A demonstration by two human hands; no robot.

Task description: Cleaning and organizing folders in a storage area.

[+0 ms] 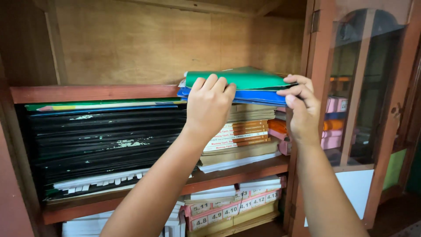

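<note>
Left hand [209, 105] pressed against the left end of a flat green folder [245, 79], fingers [211, 82] curled over its top edge and closed on it. Right hand [302, 109] at the right end of the same small stack, fingers [294, 90] bent and pinching the edge of the flat blue folder [254, 95] lying directly beneath the green one. Both folders held level, between the two hands, just above a pile of orange-spined and tan booklets [239, 136] on the reddish wooden shelf [87, 93] of a cabinet. To the left, a thick stack of worn black folders [105, 140]. At right, a glass-paned wooden cabinet door [364, 87] standing open.
</note>
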